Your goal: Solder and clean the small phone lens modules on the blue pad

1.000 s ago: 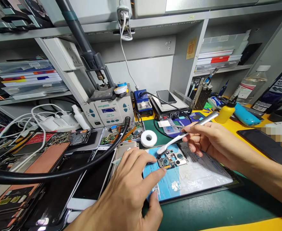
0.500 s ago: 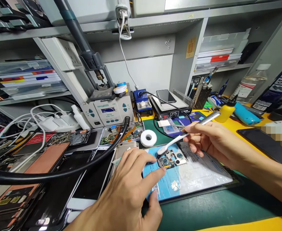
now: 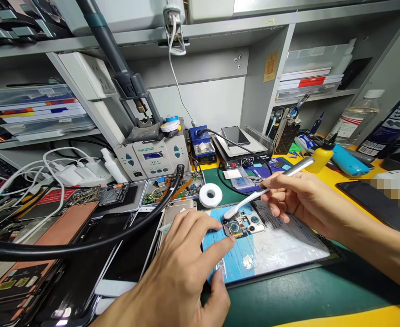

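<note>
A phone camera module (image 3: 244,226) with several round lenses lies on a blue and white flat pad (image 3: 282,254). My left hand (image 3: 186,254) is at its left side, fingers bent, two fingertips pressing its left and near edges while the thumb sits lower at the pad's edge. In my right hand (image 3: 292,195) is a white and grey toothbrush (image 3: 254,194), pinched by the handle between thumb and fingers. The brush head points down to the left and touches the module's upper left corner; its bristles are hidden.
Behind the pad stands a white tape roll (image 3: 210,195) beside a tray of small parts (image 3: 186,188). A black hose (image 3: 128,240) arcs over phones at left. A soldering station (image 3: 152,156), a heating plate (image 3: 244,152) and a yellow bottle (image 3: 320,156) stand further back.
The toothbrush has shifted very slightly at the module's upper left corner. My left hand keeps its place, and the module has not visibly moved.
</note>
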{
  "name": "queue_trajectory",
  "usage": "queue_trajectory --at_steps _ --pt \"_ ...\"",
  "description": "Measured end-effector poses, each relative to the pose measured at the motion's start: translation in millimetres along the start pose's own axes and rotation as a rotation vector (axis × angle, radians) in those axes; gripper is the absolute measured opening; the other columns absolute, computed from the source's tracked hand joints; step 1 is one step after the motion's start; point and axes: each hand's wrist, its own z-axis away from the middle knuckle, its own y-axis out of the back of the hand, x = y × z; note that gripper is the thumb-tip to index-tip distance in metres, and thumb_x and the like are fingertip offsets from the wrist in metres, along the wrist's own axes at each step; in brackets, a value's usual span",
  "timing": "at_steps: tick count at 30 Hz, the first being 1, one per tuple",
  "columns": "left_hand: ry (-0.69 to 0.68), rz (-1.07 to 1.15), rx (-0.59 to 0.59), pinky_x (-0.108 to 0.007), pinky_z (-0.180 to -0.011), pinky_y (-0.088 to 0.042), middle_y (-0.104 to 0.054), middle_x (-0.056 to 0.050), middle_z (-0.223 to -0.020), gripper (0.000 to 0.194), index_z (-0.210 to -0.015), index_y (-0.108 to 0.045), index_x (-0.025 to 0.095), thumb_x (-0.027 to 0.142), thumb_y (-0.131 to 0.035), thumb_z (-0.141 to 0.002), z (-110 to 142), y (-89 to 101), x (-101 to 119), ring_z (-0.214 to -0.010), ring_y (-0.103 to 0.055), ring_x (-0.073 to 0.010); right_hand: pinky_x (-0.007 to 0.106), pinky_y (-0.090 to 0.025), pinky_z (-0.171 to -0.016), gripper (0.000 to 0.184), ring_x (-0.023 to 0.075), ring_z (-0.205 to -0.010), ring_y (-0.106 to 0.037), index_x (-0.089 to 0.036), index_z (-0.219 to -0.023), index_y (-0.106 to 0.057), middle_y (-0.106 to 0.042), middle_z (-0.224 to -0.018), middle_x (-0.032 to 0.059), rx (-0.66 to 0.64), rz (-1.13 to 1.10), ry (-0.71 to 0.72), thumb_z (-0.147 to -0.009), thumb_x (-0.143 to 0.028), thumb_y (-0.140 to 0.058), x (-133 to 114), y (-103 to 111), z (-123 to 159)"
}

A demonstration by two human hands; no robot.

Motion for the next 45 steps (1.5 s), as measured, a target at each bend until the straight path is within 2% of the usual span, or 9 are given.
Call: queue_trajectory --at_steps 27,45 --pt "0.007 -0.02 -0.016 -0.055 -0.095 -0.05 -0.063 -0.016 -0.105 0.037 -0.11 -0.075 0.012 0.009 -0.057 -0.078 -0.3 0.3 0.1 -0.101 -0.057 -0.0294 0.019 -0.042 -0.032 0.022 0.0142 -0.041 -0.059 -0.014 -0.061 -0.066 -0.068 -0.059 0.0073 0.046 0.054 0.016 -0.065 -0.029 -0.08 -2.4 -3.3 1.4" --pt "0.004 -0.015 -0.005 -0.056 -0.096 -0.05 -0.064 -0.017 -0.106 0.037 -0.11 -0.075 0.011 0.008 -0.057 -0.077 -3.8 0.3 1.0 -0.103 -0.058 -0.03 0.019 -0.043 -0.033 0.018 0.0143 -0.043 -0.059 -0.013 -0.063 -0.068 -0.067 -0.058 0.0069 0.03 0.034 0.003 -0.063 -0.028 -0.078 -4.6 -1.2 -0.9"
